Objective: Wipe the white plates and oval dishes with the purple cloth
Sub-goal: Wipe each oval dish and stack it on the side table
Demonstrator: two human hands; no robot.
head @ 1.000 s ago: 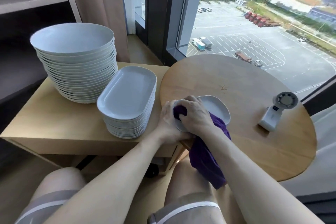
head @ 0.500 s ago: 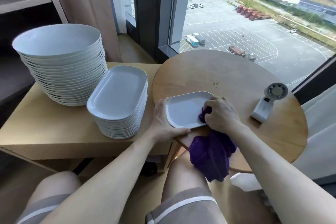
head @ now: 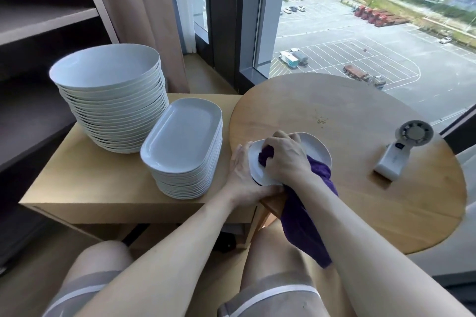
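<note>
A white oval dish (head: 318,150) lies at the near left edge of the round wooden table (head: 360,110). My left hand (head: 242,177) grips the dish's left and near rim, thumb along the front. My right hand (head: 284,156) holds the bunched purple cloth (head: 301,226) and presses it onto the dish's left half; the cloth's tail hangs off the table edge over my lap. A stack of white oval dishes (head: 184,141) and a taller stack of white round plates (head: 110,92) stand on the low wooden cabinet (head: 77,177) to the left.
A white handheld fan (head: 401,149) lies on the right side of the round table. Dark shelving stands at the far left, a curtain and a floor-to-ceiling window behind. My knees sit below the table edge.
My right hand has swept the cloth from the dish's right end back over its left half. My left hand kept its hold on the rim.
</note>
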